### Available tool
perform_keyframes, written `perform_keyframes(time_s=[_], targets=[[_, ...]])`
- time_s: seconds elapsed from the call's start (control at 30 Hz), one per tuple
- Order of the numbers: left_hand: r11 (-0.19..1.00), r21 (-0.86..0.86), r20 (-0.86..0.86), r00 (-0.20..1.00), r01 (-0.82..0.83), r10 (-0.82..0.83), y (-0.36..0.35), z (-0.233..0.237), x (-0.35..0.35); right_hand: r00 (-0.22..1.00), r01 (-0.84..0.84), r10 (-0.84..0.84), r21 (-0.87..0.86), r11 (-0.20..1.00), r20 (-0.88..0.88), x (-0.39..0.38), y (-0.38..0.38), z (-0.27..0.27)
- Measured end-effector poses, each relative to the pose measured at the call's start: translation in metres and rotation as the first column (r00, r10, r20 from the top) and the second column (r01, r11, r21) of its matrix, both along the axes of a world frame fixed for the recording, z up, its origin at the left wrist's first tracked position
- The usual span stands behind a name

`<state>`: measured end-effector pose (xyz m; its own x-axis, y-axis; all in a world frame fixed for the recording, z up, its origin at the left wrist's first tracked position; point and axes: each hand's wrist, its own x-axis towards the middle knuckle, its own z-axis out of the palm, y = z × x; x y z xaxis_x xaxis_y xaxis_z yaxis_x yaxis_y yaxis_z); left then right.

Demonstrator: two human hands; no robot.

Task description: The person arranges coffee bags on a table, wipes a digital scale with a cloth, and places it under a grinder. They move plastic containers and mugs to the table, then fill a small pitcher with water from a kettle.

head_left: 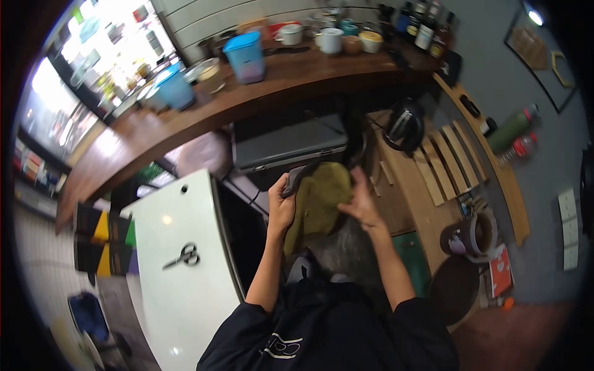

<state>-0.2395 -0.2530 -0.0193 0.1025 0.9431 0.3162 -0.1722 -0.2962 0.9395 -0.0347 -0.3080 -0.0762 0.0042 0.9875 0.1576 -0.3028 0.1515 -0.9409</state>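
Held up in front of my body is a floppy olive-green cloth piece (320,195) with a dark grey edge along its top left; its exact kind does not show. My left hand (282,207) is closed on that grey edge, thumb uppermost. On the other side, my right hand (363,201) is at the cloth's right edge, thumb apart from the fingers and over the cloth. Motion blurs the right fingers. To the left, black-handled scissors (184,256) lie on a white cabinet top (179,309).
Beyond the cloth stands a dark grey case (291,145), under a curved wooden counter (278,89) bearing blue containers (245,57), cups and bottles. A black kettle (405,125), a slatted wooden rack (447,164) and a bin (468,235) are at the right.
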Motion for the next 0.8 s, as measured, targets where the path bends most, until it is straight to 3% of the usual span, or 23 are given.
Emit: perform_keyframes(time_s=[0.03, 0.07, 0.1, 0.2, 0.23, 0.27, 0.33, 0.37, 0.4, 0.43, 0.47, 0.5, 0.53, 0.6, 0.67, 0.73, 0.8], targets=[[0.999, -0.008, 0.003, 0.999, 0.052, -0.052, 0.015, -0.001, 0.011, 0.966, -0.198, 0.170, -0.133, 0.971, -0.192, 0.005, 0.004, -0.057], [0.998, 0.003, -0.119, 0.991, 0.069, -0.068, 0.029, -0.004, 0.019, 0.952, -0.284, 0.225, -0.318, 0.904, -0.209, 0.009, 0.007, -0.084], [0.996, 0.027, -0.237, 0.969, 0.084, -0.075, 0.041, -0.006, 0.028, 0.966, -0.192, 0.121, -0.326, 0.926, -0.227, -0.004, -0.002, -0.074], [0.974, -0.209, -0.170, 0.977, 0.089, -0.126, 0.083, -0.027, 0.052, 0.964, -0.190, 0.128, -0.271, 0.944, -0.231, 0.012, -0.013, -0.075], [0.921, -0.375, -0.076, 0.986, 0.107, -0.145, 0.097, -0.044, 0.057, 0.971, -0.149, 0.084, -0.295, 0.944, -0.222, 0.023, -0.017, -0.073], [0.929, -0.361, -0.178, 0.972, 0.082, -0.155, 0.110, -0.074, 0.061, 0.973, -0.111, 0.043, -0.295, 0.949, -0.226, 0.032, -0.019, -0.067], [0.655, -0.682, -0.041, 0.877, 0.326, -0.479, 0.109, -0.094, 0.073, 0.848, 0.161, -0.345, -0.426, 0.890, -0.402, 0.048, -0.021, -0.054], [0.394, -0.799, 0.138, 0.776, 0.454, -0.615, 0.116, -0.158, 0.079, 0.885, 0.262, -0.392, -0.426, 0.866, -0.251, 0.064, -0.019, -0.063], [0.021, -0.854, 0.322, 0.560, 0.520, -0.763, 0.116, -0.174, 0.086, 0.875, 0.286, -0.416, -0.428, 0.857, -0.247, 0.078, -0.017, -0.071], [-0.057, -0.737, 0.479, 0.461, 0.673, -0.747, 0.088, -0.167, 0.102, 0.852, 0.461, -0.520, -0.380, 0.802, -0.063, 0.091, -0.016, -0.076], [-0.136, -0.689, 0.552, 0.393, 0.712, -0.735, 0.074, -0.190, 0.111, 0.781, 0.616, -0.614, -0.303, 0.727, 0.115, 0.105, -0.015, -0.080], [-0.100, -0.663, 0.508, 0.348, 0.742, -0.788, 0.057, -0.190, 0.123, 0.814, 0.573, -0.579, -0.245, 0.782, 0.055, 0.117, -0.024, -0.051], [-0.066, -0.632, 0.459, 0.304, 0.772, -0.835, 0.044, -0.180, 0.137, 0.719, 0.691, -0.684, -0.238, 0.683, 0.123, 0.131, -0.026, -0.047], [-0.085, -0.594, 0.470, 0.260, 0.800, -0.844, 0.036, -0.145, 0.163, 0.625, 0.767, -0.761, -0.320, 0.556, 0.174, 0.174, -0.036, -0.062], [-0.102, -0.552, 0.484, 0.218, 0.828, -0.847, 0.045, -0.133, 0.195, 0.585, 0.738, -0.810, -0.385, 0.554, -0.043, 0.204, -0.049, -0.046], [0.059, -0.579, 0.329, 0.300, 0.813, -0.895, 0.070, -0.130, 0.233, 0.523, 0.707, -0.830, -0.446, 0.549, -0.194, 0.216, -0.065, -0.017], [0.431, -0.512, 0.029, 0.517, 0.743, -0.856, 0.102, -0.143, 0.267, 0.528, 0.730, -0.817, -0.365, 0.577, -0.234, 0.229, -0.077, -0.033]])
